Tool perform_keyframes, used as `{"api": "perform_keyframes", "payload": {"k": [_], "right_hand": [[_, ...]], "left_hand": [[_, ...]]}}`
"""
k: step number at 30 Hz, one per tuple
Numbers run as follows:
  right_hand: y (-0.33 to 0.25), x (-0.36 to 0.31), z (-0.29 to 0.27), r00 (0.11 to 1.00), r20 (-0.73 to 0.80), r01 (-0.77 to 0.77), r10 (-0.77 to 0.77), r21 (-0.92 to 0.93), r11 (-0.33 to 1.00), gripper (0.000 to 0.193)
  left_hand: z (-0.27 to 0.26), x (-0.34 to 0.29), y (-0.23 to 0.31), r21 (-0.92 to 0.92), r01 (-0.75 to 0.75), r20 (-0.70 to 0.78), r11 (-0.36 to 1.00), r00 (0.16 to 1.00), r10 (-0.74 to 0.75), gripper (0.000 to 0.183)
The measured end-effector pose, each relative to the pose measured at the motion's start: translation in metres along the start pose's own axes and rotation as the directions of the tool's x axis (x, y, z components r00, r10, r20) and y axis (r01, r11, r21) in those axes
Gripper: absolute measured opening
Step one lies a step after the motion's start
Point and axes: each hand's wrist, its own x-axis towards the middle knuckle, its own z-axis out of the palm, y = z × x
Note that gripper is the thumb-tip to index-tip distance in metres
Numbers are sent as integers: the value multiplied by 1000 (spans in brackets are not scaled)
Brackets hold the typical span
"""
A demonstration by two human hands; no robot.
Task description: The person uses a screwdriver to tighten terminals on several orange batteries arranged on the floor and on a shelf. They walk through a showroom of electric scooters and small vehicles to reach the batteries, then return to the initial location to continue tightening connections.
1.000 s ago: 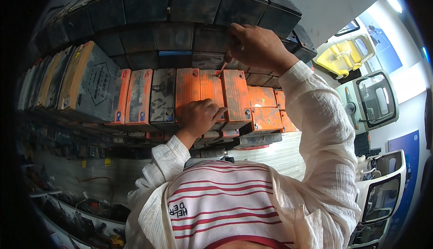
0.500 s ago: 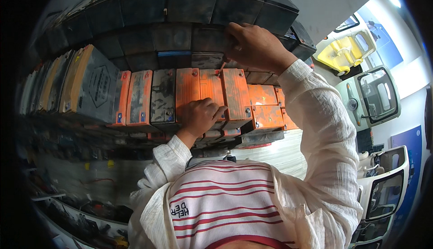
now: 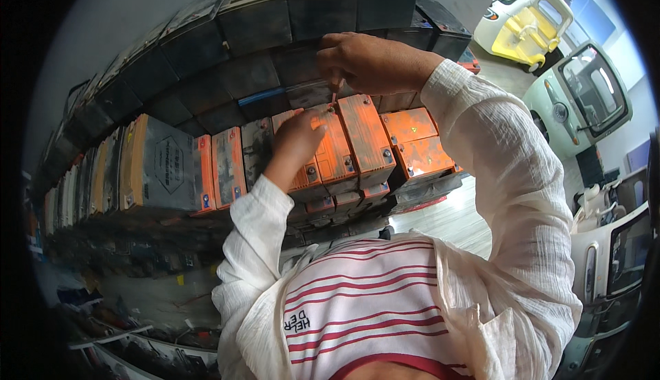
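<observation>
My right hand [image 3: 350, 60] is closed around a screwdriver [image 3: 335, 96]. Its handle is hidden in the fist, and the thin shaft points down to the far terminal of a dusty orange battery [image 3: 334, 147]. Over the near-left part of that battery lies my left hand [image 3: 297, 139], somewhat blurred, with fingers apart and nothing held. A second orange battery [image 3: 368, 139] stands close on the right, slightly higher. On the left, a dusty black battery [image 3: 257, 143] is partly covered by the left hand.
Stacked dark batteries [image 3: 254, 19] form a wall behind the row. A large grey battery [image 3: 166, 167] stands at left beside more upright ones. Further orange batteries [image 3: 421, 153] lie at right. Small vehicle cabs, one pale green [image 3: 557, 108], stand beyond my right arm.
My view has shifted and tilted. The left hand has moved away from me along the orange battery tops. The right hand keeps the screwdriver at the same far terminal.
</observation>
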Motion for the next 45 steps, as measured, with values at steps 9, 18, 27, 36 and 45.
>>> {"api": "perform_keyframes", "payload": {"k": [9, 18, 27, 36, 45], "right_hand": [[7, -59, -14, 960, -265, -74, 91, 73, 995, 22], [-9, -202, 26, 729, -522, -137, 442, 522, 842, 30], [-42, -355, 164, 114, -115, 600, 987, 799, 24, 33], [-40, -404, 207, 40, 98, 761, 994, 642, -94, 32], [-37, -490, 186, -22, 107, 709, 994, 703, -60, 33]], "left_hand": [[17, 58, 7, 202, -110, 192, 973, 979, 71, 24], [26, 69, 12, 437, -105, 206, 893, 978, 14, 20], [-38, 14, 70, -722, 659, 660, 210, 747, -79, 11], [62, -48, 133, -316, 650, 796, -692, 578, 180, 26], [162, -26, 224, -345, 761, 883, -550, 461, 84, 23]]}}
